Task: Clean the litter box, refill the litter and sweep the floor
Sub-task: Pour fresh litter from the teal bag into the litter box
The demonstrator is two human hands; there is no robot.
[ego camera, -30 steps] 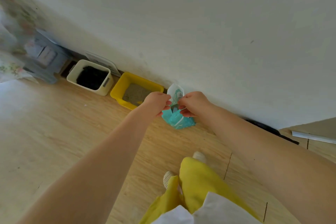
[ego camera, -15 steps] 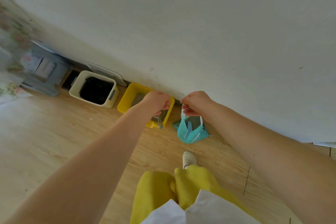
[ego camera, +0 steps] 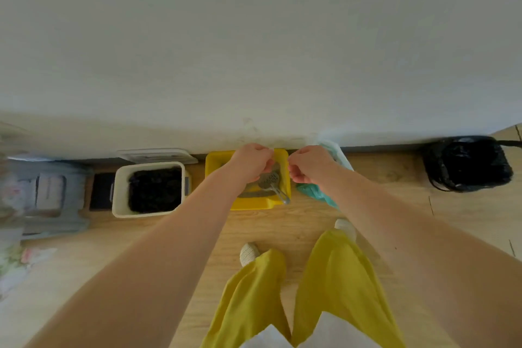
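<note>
At the centre of the frame, against the wall, sits the yellow litter box (ego camera: pixel 223 161), with a grey slotted scoop (ego camera: pixel 272 182) lying in it, its handle poking over the lower right rim. Both hands hover above it: the left hand (ego camera: pixel 250 162) is curled into a pinch, and the right hand (ego camera: pixel 309 164) is likewise clenched, apparently gripping the teal plastic bag (ego camera: pixel 319 193) that hangs below it; whether the left hand's grip also holds the bag I cannot tell. The bag looks thin, soft and light, so it is best held at its top edge. The scoop seems stiff and light; take it by the handle.
</note>
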